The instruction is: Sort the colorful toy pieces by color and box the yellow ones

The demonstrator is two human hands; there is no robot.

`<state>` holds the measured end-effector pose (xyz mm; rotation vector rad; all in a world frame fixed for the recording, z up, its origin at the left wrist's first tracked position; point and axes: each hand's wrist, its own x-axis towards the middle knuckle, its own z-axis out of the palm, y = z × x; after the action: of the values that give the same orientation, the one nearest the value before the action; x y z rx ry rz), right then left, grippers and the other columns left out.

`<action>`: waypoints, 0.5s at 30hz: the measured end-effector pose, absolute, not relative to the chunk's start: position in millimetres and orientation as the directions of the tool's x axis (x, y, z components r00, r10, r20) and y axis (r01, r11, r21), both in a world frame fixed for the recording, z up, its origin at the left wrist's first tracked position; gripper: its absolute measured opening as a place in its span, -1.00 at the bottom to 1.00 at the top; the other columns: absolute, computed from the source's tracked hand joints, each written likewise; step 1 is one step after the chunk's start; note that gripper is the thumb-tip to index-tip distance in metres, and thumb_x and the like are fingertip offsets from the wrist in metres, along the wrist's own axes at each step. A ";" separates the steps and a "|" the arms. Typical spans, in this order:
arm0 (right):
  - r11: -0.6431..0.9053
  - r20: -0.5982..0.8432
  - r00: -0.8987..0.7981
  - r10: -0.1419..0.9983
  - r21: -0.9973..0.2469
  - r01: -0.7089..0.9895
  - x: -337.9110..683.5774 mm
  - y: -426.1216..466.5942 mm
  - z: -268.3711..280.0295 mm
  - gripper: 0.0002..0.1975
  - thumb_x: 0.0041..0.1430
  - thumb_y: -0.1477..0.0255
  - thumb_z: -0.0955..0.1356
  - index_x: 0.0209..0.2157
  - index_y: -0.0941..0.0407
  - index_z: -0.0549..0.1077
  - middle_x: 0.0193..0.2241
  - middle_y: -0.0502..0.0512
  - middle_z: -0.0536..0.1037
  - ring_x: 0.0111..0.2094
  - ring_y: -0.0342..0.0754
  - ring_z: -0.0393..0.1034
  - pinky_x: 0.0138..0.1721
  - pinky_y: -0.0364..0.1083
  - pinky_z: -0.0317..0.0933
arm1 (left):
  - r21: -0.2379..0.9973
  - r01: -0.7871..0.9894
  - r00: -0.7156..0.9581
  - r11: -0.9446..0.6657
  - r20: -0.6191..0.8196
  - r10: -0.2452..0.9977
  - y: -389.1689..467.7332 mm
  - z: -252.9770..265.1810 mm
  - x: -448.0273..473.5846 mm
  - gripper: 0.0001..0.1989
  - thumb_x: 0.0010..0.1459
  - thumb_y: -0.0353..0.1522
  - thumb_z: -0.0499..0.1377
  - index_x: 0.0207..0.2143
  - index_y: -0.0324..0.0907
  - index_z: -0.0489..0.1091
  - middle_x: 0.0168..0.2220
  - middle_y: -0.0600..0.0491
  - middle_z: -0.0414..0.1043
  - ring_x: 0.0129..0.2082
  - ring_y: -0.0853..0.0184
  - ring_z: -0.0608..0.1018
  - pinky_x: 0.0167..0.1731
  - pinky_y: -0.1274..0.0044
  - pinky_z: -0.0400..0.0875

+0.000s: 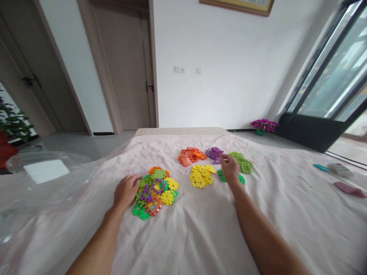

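Purple pieces (215,154) flank the curled right hand (230,167); half-curled, the left hand (126,192) touches mixed pieces (157,193) (grips unclear).

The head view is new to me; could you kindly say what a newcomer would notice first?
The jumbled heap of multicoloured plastic pieces beside the left hand probably stands out first. Farther right, round yellow plastic pieces lie heaped left of the right hand. Magenta potted flowers stand on the floor behind, at right.

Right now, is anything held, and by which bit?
Can't tell. The right hand hides whatever its fingers might pinch; the left hand, beside the mixed pile, shows no clear hold.
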<state>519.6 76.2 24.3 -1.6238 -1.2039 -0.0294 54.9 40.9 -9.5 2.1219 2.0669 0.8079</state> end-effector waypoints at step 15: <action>0.432 0.334 -0.310 0.890 -0.404 0.806 311.9 10.6 29.1 -0.59 0.11 0.00 0.41 -0.16 -0.01 0.57 -0.21 0.09 0.51 -0.14 0.00 0.38 -0.17 -0.09 0.18 | 0.415 0.905 -0.042 -0.096 0.313 0.949 41.3 -9.7 55.5 -0.67 0.22 -0.32 0.00 -0.11 -0.06 0.53 0.05 0.06 0.49 0.07 0.29 0.48 0.08 0.49 0.30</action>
<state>311.9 10.6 29.1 -1.4267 -2.1809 0.2193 55.5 41.3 -9.7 2.1147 2.0537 0.8160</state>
